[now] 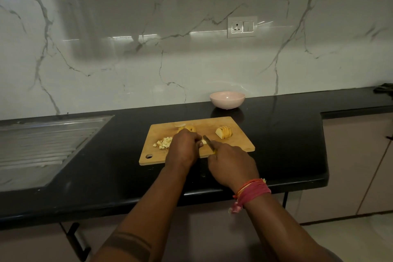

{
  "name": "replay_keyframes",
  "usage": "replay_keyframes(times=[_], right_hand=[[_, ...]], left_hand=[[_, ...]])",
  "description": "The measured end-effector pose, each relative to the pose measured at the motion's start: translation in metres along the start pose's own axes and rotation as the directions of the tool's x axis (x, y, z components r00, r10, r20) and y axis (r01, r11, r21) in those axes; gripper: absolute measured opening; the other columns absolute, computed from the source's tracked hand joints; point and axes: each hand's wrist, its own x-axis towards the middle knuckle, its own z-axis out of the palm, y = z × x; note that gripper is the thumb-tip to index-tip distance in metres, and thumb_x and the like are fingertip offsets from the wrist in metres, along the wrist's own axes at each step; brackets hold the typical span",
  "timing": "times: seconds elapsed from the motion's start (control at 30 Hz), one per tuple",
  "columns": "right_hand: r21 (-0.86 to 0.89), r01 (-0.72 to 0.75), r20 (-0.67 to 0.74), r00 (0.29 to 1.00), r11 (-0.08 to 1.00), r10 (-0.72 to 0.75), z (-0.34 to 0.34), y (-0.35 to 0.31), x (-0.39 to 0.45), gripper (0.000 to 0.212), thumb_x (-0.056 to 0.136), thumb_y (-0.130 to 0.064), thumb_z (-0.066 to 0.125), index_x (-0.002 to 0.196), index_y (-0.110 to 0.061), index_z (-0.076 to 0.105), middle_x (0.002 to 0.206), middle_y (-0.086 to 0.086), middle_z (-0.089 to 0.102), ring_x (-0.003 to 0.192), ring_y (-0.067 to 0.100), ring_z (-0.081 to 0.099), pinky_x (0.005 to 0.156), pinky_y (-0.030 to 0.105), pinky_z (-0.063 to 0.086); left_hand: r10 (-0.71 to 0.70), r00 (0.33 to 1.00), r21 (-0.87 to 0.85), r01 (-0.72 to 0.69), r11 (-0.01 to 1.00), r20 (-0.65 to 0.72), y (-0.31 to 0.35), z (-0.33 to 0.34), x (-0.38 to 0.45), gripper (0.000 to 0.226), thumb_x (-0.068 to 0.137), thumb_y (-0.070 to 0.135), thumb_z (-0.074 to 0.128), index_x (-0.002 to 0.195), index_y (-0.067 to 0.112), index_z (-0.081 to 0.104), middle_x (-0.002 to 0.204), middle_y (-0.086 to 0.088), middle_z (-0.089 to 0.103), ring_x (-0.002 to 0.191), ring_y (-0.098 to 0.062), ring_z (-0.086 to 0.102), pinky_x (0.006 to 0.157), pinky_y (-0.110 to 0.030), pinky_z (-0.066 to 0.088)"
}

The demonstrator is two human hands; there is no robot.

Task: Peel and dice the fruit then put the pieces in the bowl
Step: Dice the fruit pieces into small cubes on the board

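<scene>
A wooden cutting board (238, 142) lies on the black counter. My left hand (184, 148) curls over a small pale fruit piece (204, 142) at the board's middle and holds it down. My right hand (230, 166) grips a knife (208, 141) with a yellow handle, its blade angled against that piece. A heap of several diced pieces (163, 142) sits left of my left hand. A sliced fruit chunk (223, 132) rests at the board's right. Another chunk (188, 128) lies just beyond my left hand. A pale pink bowl (227, 100) stands behind the board, nothing visible in it.
A steel sink drainboard (42, 144) is set into the counter at the left. The counter's front edge (191, 194) runs under my forearms. A wall socket (242, 27) sits on the marble backsplash. A dark object (383, 88) lies at the far right.
</scene>
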Motion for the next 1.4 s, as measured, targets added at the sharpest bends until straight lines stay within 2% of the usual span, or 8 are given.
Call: replay_keyframes(times=[0.1, 0.23, 0.37, 0.5, 0.63, 0.87, 1.17, 1.4], right_hand=[[-0.005, 0.028, -0.012, 1.0, 1.0, -0.028, 0.005, -0.004, -0.001, 0.05, 0.097, -0.036, 0.044, 0.146, -0.041, 0.044, 0.091, -0.002, 0.065, 0.08, 0.017, 0.061, 0.067, 0.031, 0.05], [-0.009, 0.031, -0.01, 0.999, 0.999, -0.031, 0.009, -0.009, 0.006, 0.046, 0.094, -0.035, 0.045, 0.14, -0.038, 0.049, 0.091, -0.002, 0.065, 0.078, 0.019, 0.062, 0.068, 0.033, 0.052], [-0.027, 0.049, -0.014, 0.999, 0.998, -0.049, 0.008, -0.016, 0.01, 0.035, 0.098, -0.03, 0.045, 0.132, -0.031, 0.056, 0.08, -0.005, 0.054, 0.072, 0.016, 0.054, 0.06, 0.03, 0.04], [-0.049, 0.056, -0.005, 0.998, 0.997, -0.057, 0.009, -0.012, 0.0, 0.035, 0.097, -0.031, 0.044, 0.131, -0.03, 0.054, 0.084, -0.004, 0.058, 0.073, 0.016, 0.056, 0.063, 0.031, 0.044], [-0.059, 0.054, -0.001, 0.999, 0.997, -0.054, 0.006, -0.002, -0.019, 0.051, 0.096, -0.032, 0.044, 0.147, -0.033, 0.042, 0.087, -0.002, 0.061, 0.077, 0.015, 0.06, 0.064, 0.031, 0.049], [0.008, 0.045, -0.024, 0.999, 0.999, -0.045, 0.002, -0.006, -0.016, 0.055, 0.097, -0.032, 0.044, 0.152, -0.036, 0.038, 0.094, 0.0, 0.063, 0.077, 0.016, 0.056, 0.063, 0.03, 0.043], [-0.016, 0.061, -0.019, 0.998, 0.998, -0.061, 0.01, -0.021, 0.007, 0.032, 0.098, -0.032, 0.047, 0.128, -0.029, 0.058, 0.091, -0.001, 0.063, 0.074, 0.017, 0.053, 0.061, 0.03, 0.039], [-0.044, 0.046, 0.005, 0.999, 0.998, -0.046, 0.011, -0.014, -0.009, 0.037, 0.096, -0.032, 0.047, 0.133, -0.027, 0.054, 0.086, -0.002, 0.058, 0.078, 0.017, 0.059, 0.065, 0.032, 0.045]], left_hand=[[-0.017, 1.0, -0.016, 0.017, 1.0, -0.002, 0.001, -0.002, -0.001, 0.021, 0.095, 0.021, 0.07, 0.114, 0.017, 0.077, 0.11, -0.004, 0.075, 0.097, -0.016, 0.067, 0.082, -0.024, 0.046], [-0.025, 1.0, -0.04, 0.025, 0.999, 0.004, 0.002, -0.004, -0.002, 0.023, 0.095, 0.021, 0.07, 0.117, 0.019, 0.076, 0.117, 0.0, 0.074, 0.101, -0.014, 0.066, 0.082, -0.019, 0.041], [-0.028, 1.0, -0.037, 0.028, 0.999, -0.003, 0.004, -0.004, -0.001, 0.021, 0.096, 0.019, 0.068, 0.115, 0.019, 0.077, 0.115, 0.001, 0.075, 0.1, -0.014, 0.067, 0.084, -0.019, 0.042], [-0.045, 0.999, -0.026, 0.045, 0.999, -0.014, 0.005, -0.003, -0.001, 0.019, 0.096, 0.019, 0.066, 0.11, 0.019, 0.079, 0.11, -0.001, 0.076, 0.095, -0.015, 0.068, 0.084, -0.024, 0.049], [-0.047, 0.999, -0.022, 0.047, 0.999, -0.014, 0.004, -0.003, 0.0, 0.02, 0.097, 0.023, 0.067, 0.113, 0.019, 0.078, 0.113, 0.0, 0.075, 0.1, -0.015, 0.067, 0.086, -0.024, 0.046], [-0.075, 0.997, -0.048, 0.074, 0.996, -0.013, 0.0, -0.006, -0.004, 0.025, 0.096, 0.023, 0.069, 0.12, 0.02, 0.075, 0.119, -0.001, 0.073, 0.106, -0.016, 0.066, 0.088, -0.023, 0.044], [-0.05, 0.999, -0.026, 0.05, 0.998, -0.002, 0.0, -0.008, -0.004, 0.022, 0.096, 0.021, 0.068, 0.116, 0.021, 0.077, 0.115, 0.0, 0.075, 0.101, -0.016, 0.068, 0.086, -0.022, 0.046], [-0.069, 0.997, -0.027, 0.069, 0.997, -0.019, 0.003, -0.007, -0.003, 0.021, 0.097, 0.021, 0.067, 0.114, 0.019, 0.077, 0.113, 0.0, 0.075, 0.096, -0.014, 0.068, 0.09, -0.027, 0.052]])
